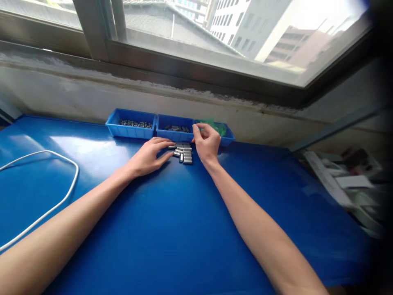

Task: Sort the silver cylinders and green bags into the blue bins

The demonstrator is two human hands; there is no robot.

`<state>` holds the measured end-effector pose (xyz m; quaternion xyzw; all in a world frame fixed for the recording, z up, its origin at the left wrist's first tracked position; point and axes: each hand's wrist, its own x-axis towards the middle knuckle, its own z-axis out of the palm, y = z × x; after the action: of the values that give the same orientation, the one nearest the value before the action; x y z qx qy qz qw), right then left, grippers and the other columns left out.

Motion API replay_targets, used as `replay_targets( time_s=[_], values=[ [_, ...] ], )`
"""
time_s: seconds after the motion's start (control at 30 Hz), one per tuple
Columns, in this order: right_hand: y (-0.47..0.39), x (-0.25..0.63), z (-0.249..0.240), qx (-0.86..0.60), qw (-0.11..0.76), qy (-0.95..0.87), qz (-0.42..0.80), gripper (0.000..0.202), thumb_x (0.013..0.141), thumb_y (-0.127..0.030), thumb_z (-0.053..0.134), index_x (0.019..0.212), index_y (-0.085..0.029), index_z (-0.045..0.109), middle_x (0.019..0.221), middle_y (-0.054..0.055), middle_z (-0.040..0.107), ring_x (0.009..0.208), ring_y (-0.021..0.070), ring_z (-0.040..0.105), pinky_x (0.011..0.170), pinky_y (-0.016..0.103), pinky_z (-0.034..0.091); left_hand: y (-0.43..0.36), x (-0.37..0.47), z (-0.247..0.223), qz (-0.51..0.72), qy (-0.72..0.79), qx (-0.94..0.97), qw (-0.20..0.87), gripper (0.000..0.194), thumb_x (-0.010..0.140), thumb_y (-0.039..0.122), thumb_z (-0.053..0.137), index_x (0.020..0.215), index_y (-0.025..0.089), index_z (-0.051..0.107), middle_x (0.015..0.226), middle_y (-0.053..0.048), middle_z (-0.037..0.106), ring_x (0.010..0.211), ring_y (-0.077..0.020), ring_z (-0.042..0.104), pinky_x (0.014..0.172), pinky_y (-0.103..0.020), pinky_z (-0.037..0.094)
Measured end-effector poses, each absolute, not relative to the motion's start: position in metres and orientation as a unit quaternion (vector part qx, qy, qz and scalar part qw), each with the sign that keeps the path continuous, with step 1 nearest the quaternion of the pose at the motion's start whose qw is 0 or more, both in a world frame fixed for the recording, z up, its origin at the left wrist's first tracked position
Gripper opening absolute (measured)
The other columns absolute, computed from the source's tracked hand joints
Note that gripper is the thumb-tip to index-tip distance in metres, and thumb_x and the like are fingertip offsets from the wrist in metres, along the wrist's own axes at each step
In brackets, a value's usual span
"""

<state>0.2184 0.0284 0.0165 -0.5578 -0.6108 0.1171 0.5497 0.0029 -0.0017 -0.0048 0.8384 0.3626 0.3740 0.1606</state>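
While the dark metal pieces (pixel 187 155) lie bunched on the worktop (pixel 172 229), mostly in close rows, the two hands flank them. And look at the left hand (pixel 150 155): thumb and fingers spread wide, tips right at the bunch's left edge! Over on the other side, the right hand (pixel 208 143) is bent, thumb and forefinger drawn narrow by the bins; whether anything sits between those tips, one cannot tell.

Just behind, three blue bins in a row! Small metal bits (pixel 135 123) in the left bin (pixel 130 132), larger ones in the middle bin (pixel 175 135), and green stuff (pixel 222 129) in the right bin (pixel 227 141), part hidden by the right hand. Out left, a white cable (pixel 73 180) curves across the worktop; beyond the bins, wall (pixel 76 96), then window (pixel 196 65), with buildings outside.
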Motion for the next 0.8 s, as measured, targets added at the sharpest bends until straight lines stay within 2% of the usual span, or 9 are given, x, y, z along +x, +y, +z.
replay_targets(
  time_s=[0.07,0.13,0.23,0.37,0.47,0.57,0.67,0.8],
  values=[
    [0.027,0.229,0.037,-0.557,0.504,-0.652,0.109,0.033,0.096,-0.046,0.059,0.079,-0.021,0.073,0.057,-0.001,0.067,0.053,0.0162,0.063,0.058,0.029,0.048,-0.002,0.003,-0.005,0.373,0.366,0.838,0.158,0.037,0.096,0.039,0.061,0.125,0.019,0.073,0.128,-0.011,0.074,0.122,-0.0277,0.066,0.109,-0.041,0.051],
    [0.025,0.239,0.059,-0.57,0.376,-0.722,0.111,0.026,0.089,-0.038,0.067,0.069,-0.022,0.073,0.057,0.0,0.067,0.056,0.0172,0.063,0.058,0.029,0.046,-0.002,0.003,-0.005,0.369,0.37,0.838,0.157,0.038,0.096,0.039,0.061,0.127,0.02,0.073,0.129,-0.011,0.073,0.122,-0.028,0.066,0.109,-0.042,0.051],
    [0.021,0.247,0.08,-0.623,0.194,-0.752,0.097,0.004,0.075,-0.022,0.076,0.071,-0.023,0.077,0.062,0.002,0.071,0.059,0.0196,0.063,0.06,0.032,0.046,-0.001,0.004,-0.006,0.362,0.371,0.842,0.154,0.039,0.096,0.037,0.06,0.13,0.019,0.072,0.131,-0.011,0.072,0.123,-0.0281,0.066,0.11,-0.042,0.051],
    [0.016,0.238,0.077,-0.645,0.068,-0.744,0.157,0.018,0.064,-0.009,0.076,0.076,-0.022,0.077,0.059,0.003,0.07,0.058,0.0207,0.065,0.056,0.03,0.047,0.0,0.003,-0.01,0.359,0.379,0.842,0.135,0.034,0.097,0.031,0.058,0.123,0.019,0.075,0.128,-0.011,0.074,0.121,-0.0284,0.067,0.107,-0.043,0.053],
    [0.014,0.225,0.07,-0.639,0.033,-0.746,0.185,0.016,0.065,-0.008,0.073,0.076,-0.019,0.075,0.054,0.001,0.068,0.059,0.0197,0.068,0.055,0.027,0.049,0.0,0.003,-0.011,0.361,0.389,0.84,0.112,0.029,0.096,0.029,0.059,0.115,0.019,0.078,0.125,-0.01,0.074,0.116,-0.027,0.069,0.104,-0.041,0.055],
    [0.013,0.221,0.073,-0.624,0.036,-0.75,0.217,0.018,0.069,-0.012,0.071,0.085,-0.016,0.075,0.057,0.002,0.071,0.066,0.0189,0.074,0.06,0.022,0.052,-0.002,0.003,-0.009,0.359,0.405,0.835,0.103,0.028,0.095,0.027,0.059,0.114,0.018,0.077,0.126,-0.01,0.074,0.115,-0.0265,0.069,0.103,-0.04,0.055],
    [0.012,0.225,0.082,-0.629,0.027,-0.73,0.267,0.025,0.071,-0.014,0.07,0.095,-0.015,0.075,0.068,0.004,0.077,0.068,0.0187,0.076,0.063,0.021,0.055,-0.004,0.003,-0.006,0.354,0.421,0.829,0.105,0.029,0.095,0.025,0.058,0.117,0.018,0.076,0.126,-0.01,0.073,0.116,-0.0268,0.068,0.105,-0.041,0.054],
    [0.004,0.232,0.093,-0.624,-0.044,-0.717,0.307,0.045,0.066,-0.013,0.076,0.11,-0.016,0.069,0.077,0.004,0.08,0.067,0.0211,0.077,0.061,0.024,0.056,-0.004,0.003,-0.007,0.341,0.423,0.833,0.106,0.031,0.093,0.023,0.058,0.119,0.018,0.075,0.127,-0.009,0.072,0.118,-0.0279,0.066,0.106,-0.043,0.053]
  ],
)
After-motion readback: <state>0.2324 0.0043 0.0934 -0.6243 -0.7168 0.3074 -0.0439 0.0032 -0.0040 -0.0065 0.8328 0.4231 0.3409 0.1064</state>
